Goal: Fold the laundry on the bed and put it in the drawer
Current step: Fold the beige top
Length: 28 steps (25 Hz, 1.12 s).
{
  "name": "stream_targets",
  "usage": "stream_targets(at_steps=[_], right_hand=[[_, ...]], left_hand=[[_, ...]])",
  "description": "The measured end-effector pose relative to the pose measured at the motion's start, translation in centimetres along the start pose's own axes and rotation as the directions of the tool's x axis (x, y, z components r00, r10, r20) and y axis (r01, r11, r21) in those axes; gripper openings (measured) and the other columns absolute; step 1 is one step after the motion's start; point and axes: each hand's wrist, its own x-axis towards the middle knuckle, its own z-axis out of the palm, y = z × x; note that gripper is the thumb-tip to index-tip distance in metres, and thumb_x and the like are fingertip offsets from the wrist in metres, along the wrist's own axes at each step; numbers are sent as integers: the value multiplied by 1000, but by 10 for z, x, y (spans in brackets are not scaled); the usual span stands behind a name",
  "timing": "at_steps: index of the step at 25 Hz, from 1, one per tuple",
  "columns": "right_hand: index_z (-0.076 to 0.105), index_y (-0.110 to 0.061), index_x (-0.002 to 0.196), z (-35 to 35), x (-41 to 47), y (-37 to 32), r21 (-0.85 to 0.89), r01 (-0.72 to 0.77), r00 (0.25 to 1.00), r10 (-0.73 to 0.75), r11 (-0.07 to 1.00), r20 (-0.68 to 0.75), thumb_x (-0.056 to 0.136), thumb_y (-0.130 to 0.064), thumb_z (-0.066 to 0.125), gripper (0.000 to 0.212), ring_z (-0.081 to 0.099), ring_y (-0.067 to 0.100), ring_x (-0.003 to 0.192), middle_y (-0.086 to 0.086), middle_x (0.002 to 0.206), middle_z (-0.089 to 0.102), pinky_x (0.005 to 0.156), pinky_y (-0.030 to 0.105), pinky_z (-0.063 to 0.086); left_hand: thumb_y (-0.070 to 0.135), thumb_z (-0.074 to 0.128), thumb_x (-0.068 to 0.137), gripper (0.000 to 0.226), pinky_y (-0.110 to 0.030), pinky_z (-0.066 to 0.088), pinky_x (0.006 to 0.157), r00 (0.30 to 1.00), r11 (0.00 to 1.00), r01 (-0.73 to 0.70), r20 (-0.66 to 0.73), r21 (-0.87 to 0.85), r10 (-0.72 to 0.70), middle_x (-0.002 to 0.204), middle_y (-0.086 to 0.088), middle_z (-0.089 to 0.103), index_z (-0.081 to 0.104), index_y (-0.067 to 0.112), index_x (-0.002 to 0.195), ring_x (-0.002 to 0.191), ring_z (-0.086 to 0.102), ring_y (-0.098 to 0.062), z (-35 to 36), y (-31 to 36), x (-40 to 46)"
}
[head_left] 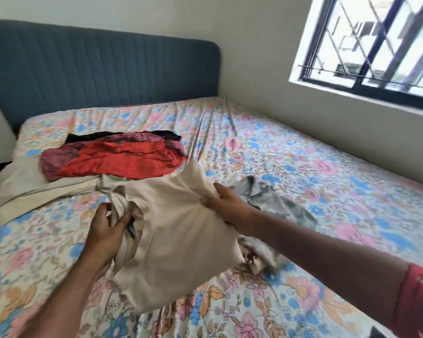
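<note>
While a beige garment (pixel 178 230) is held up over the near part of the bed (pixel 303 167), it is gripped on both sides. The left hand (pixel 108 230) is closed around a bunched, twisted fold at the garment's left edge, and the right hand (pixel 224 206) is pinched on the cloth at its upper right. The garment's lower edge is draped onto the floral sheet (pixel 254 308). A grey, patterned piece (pixel 279 203) is partly hidden under the right forearm, just beside the beige garment. Further back on the left, a red garment (pixel 122 159) is piled with a maroon one (pixel 59 159) and a black one (pixel 88 136), and pale cloth (pixel 22 181) is spread beneath them toward the bed's left edge. A blue headboard (pixel 95 69) is set behind the bed, and a barred window (pixel 376 40) is seen at the upper right. No drawer is shown.
</note>
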Motion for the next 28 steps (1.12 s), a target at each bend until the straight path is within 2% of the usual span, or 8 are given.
stream_targets(at_steps=[5, 8, 12, 15, 18, 20, 24, 28], right_hand=[[62, -40, 127, -66, -49, 30, 253, -102, 981, 139, 962, -135, 98, -23, 68, 34, 70, 27, 112, -4, 117, 75, 100, 61, 51], [60, -43, 130, -102, -68, 54, 387, -54, 959, 156, 921, -238, 98, -23, 67, 39, 70, 23, 107, -7, 119, 74, 75, 43, 62], [64, -31, 126, -140, -69, 67, 512, 46, 902, 185, 858, -391, 97, -18, 67, 31, 73, 21, 89, -1, 111, 77, 63, 38, 56], [62, -20, 124, -160, -60, 83, 527, -23, 856, 289, 850, -429, 99, -17, 66, 26, 74, 22, 84, 4, 109, 76, 58, 38, 60], [58, -21, 125, -165, -61, 117, 433, -185, 819, 382, 882, -428, 94, -19, 72, 33, 73, 31, 97, 7, 116, 72, 68, 54, 63], [61, -21, 120, -168, -66, 129, 288, -235, 795, 354, 928, -493, 87, -28, 80, 39, 74, 26, 90, 3, 110, 74, 65, 45, 64], [50, -21, 98, -188, -53, 116, -285, -221, 711, -46, 933, -701, 73, -45, 89, 52, 55, 13, 75, -2, 92, 59, 60, 27, 45], [46, -28, 95, -178, -2, 76, -708, -166, 766, -363, 686, -531, 78, -57, 77, 45, 51, 15, 83, -7, 100, 51, 65, 33, 43]], left_hand=[[15, 71, 93, 14, -23, 53, 71, 953, 997, -74, 291, -24, 78, 91, 0, 75, 61, 18, 103, 87, 71, -15, 81, 44, 13], [27, 80, 86, 22, -37, 52, 79, 906, 987, -161, 400, 21, 139, 91, -3, 74, 62, 22, 98, 84, 70, -18, 143, 76, 34], [27, 81, 85, 26, -39, 54, 78, 810, 952, -301, 542, 57, 224, 93, -4, 74, 59, 24, 100, 85, 70, -21, 229, 121, 68], [34, 80, 85, 53, -34, 49, 85, 749, 885, -383, 650, 264, 130, 118, -5, 67, 49, 28, 127, 103, 66, -25, 274, 130, 78], [40, 82, 82, 76, -37, 46, 98, 648, 759, -458, 758, 463, -72, 145, -9, 51, 39, 30, 145, 125, 55, -29, 283, 90, 57], [38, 80, 85, 68, -32, 41, 97, 640, 748, -460, 763, 478, -94, 150, -5, 49, 45, 29, 143, 131, 51, -26, 273, 65, 43], [42, 77, 86, 58, -40, 38, 107, 713, 766, -470, 700, 439, 36, 149, 4, 49, 52, 33, 137, 134, 46, -22, 254, 51, 39], [37, 77, 88, 37, -31, 44, 92, 776, 839, -405, 621, 363, 106, 125, 2, 64, 63, 23, 120, 114, 59, -16, 236, 70, 55]])
